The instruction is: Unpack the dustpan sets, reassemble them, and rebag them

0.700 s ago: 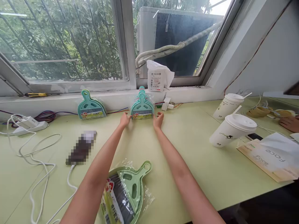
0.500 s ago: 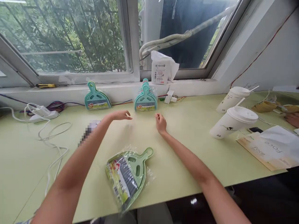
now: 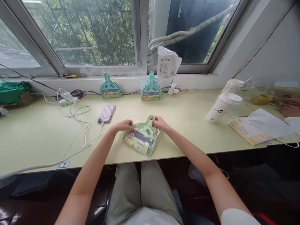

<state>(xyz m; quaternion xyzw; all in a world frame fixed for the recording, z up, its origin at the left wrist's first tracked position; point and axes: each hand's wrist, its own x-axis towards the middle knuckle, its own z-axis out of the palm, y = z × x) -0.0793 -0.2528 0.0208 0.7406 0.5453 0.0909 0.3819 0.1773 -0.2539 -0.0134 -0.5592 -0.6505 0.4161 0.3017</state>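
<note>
A light green dustpan with a grey-bristled brush (image 3: 140, 137), wrapped in clear plastic, lies near the table's front edge, its handle pointing away from me. My left hand (image 3: 125, 125) is closed on its upper left edge, thumb on top. Beside the handle on the right, my right hand (image 3: 159, 123) has its fingers curled round the wrapped dustpan. Against the wall stand a teal dustpan set (image 3: 110, 88) and, to its right, a row of several similar sets (image 3: 151, 89).
White lidded cups (image 3: 223, 106) and a paper bag (image 3: 254, 126) are on the right, with another person's hands (image 3: 290, 106) beyond. At the left are a phone (image 3: 107, 113), white cables and a power strip (image 3: 67, 100). A wrapped white package (image 3: 167, 62) stands on the sill.
Both hands have come down from above the table onto the green dustpan and taken hold of it. It now lies turned more upright. The view has tilted down and shifted left.
</note>
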